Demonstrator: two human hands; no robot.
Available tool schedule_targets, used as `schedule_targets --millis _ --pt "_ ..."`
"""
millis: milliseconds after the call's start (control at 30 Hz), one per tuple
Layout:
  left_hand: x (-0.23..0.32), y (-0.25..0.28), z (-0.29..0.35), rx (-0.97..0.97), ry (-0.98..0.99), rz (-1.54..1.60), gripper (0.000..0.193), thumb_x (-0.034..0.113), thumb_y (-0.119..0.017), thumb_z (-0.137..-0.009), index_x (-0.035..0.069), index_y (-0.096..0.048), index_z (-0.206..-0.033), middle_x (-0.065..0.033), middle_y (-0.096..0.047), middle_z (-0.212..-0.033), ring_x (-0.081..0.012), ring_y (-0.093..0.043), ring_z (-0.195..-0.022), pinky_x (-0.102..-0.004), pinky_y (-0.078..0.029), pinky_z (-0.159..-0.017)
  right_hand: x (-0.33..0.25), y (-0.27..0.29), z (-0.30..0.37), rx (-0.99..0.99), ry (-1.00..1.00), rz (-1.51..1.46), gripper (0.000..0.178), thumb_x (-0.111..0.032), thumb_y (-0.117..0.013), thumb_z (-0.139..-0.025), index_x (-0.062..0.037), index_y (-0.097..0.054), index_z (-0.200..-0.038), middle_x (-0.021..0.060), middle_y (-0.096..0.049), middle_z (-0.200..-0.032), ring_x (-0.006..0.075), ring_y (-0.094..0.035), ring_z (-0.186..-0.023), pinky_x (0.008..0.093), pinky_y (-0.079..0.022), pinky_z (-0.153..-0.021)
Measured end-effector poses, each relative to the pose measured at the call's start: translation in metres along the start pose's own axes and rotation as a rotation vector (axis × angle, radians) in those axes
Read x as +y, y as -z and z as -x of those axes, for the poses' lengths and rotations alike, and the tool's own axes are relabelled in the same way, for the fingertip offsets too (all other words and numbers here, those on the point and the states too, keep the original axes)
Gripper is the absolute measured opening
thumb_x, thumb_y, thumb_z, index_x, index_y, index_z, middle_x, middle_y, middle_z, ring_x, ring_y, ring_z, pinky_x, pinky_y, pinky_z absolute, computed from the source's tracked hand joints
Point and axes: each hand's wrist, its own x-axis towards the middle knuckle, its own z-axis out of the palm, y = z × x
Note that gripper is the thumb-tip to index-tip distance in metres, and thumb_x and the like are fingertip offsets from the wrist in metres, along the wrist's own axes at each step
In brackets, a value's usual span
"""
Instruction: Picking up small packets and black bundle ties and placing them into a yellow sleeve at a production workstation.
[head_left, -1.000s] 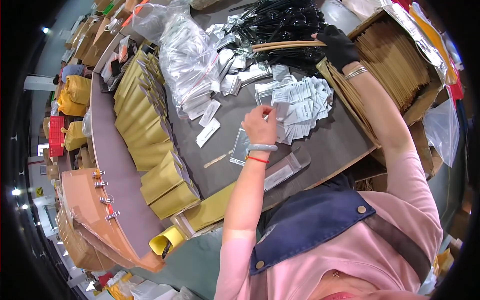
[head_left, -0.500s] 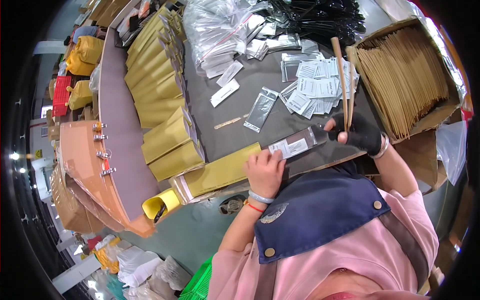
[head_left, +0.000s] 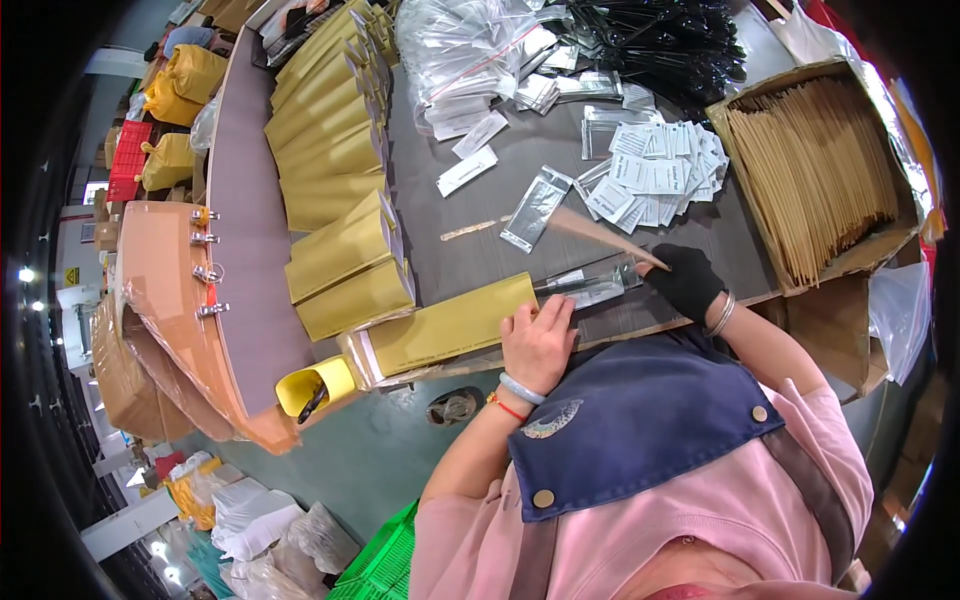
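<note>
A long flat gold sleeve [head_left: 450, 322] lies along the table's near edge. My left hand [head_left: 538, 345] rests on its right end, fingers stretched out over it. From that end sticks out a clear plastic pouch [head_left: 603, 281] with small white and dark things inside that I cannot make out. My right hand [head_left: 685, 283], in a black fingerless glove, is closed on wooden sticks [head_left: 612, 238] by the pouch's right end. Motion blurs the sticks, which point up and left over the table. A flat clear packet [head_left: 537, 208] lies beyond the sleeve.
Folded gold sleeves [head_left: 325, 190] stand in a row at left. White sachets [head_left: 655, 175] lie piled right of centre, with clear bags [head_left: 465, 60] and black-wrapped items [head_left: 650, 45] behind. A cardboard box [head_left: 748, 215] of wooden sticks stands at right. A yellow holder [head_left: 300, 395] hangs at the near left edge.
The sticks in my right hand have swung from upright down to the left over the table. My left hand stays on the sleeve's end. The whole view has shifted slightly.
</note>
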Motion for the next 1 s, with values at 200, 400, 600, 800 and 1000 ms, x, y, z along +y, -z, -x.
schedule_targets --millis 200,400,600,800,1000 --pt "-0.036 0.015 0.002 0.103 0.036 0.144 0.056 0.028 -0.077 -0.069 0.006 -0.062 -0.118 -0.0107 -0.054 -0.127 -0.0346 -0.044 -0.116 -0.0475 -0.035 -0.102 -0.003 0.028 0.005 0.018 0.359 0.335 0.036 -0.032 -0.07 -0.08 -0.02 -0.065 -0.114 0.0067 -0.058 -0.075 0.0257 -0.059 -0.069 0.0381 -0.048 -0.059" --pt "-0.055 0.014 -0.01 -0.028 -0.008 0.165 0.073 0.029 -0.083 -0.059 0.006 -0.056 -0.124 -0.0095 -0.051 -0.127 -0.034 -0.045 -0.113 -0.0463 -0.038 -0.097 -0.008 0.022 -0.019 -0.282 0.103 0.253 0.033 -0.025 -0.066 -0.083 -0.0232 -0.064 -0.115 0.0073 -0.06 -0.08 0.0271 -0.06 -0.076 0.0377 -0.048 -0.062" --pt "-0.011 0.004 -0.045 -0.051 -0.029 0.164 0.076 0.024 -0.085 -0.056 0.007 -0.056 -0.124 -0.0083 -0.052 -0.123 -0.0329 -0.047 -0.109 -0.0431 -0.038 -0.096 0.0 -0.012 -0.018 -0.012 0.493 -0.014 0.016 -0.017 -0.067 -0.079 -0.009 -0.066 -0.093 0.0124 -0.061 -0.084 0.0315 -0.06 -0.082 0.0409 -0.048 -0.069" --pt "-0.013 -0.008 -0.056 -0.078 -0.069 0.15 0.076 0.02 -0.084 -0.056 0.01 -0.055 -0.126 -0.0087 -0.052 -0.121 -0.0314 -0.047 -0.108 -0.0425 -0.039 -0.094 -0.037 -0.042 -0.021 -0.016 0.333 -0.297 0.025 -0.011 -0.072 -0.072 -0.0056 -0.059 -0.092 0.0122 -0.059 -0.09 0.0313 -0.056 -0.09 0.0374 -0.045 -0.077" --pt "-0.003 0.012 -0.077 -0.255 -0.158 0.004 0.053 0.014 -0.078 -0.061 0.022 -0.062 -0.111 -0.0109 -0.053 -0.111 -0.0318 -0.05 -0.101 -0.0429 -0.044 -0.085 -0.042 -0.003 -0.019 0.181 0.467 0.189 0.05 -0.026 -0.079 -0.063 -0.0092 -0.058 -0.105 0.0093 -0.057 -0.104 0.0297 -0.053 -0.102 0.043 -0.042 -0.085"
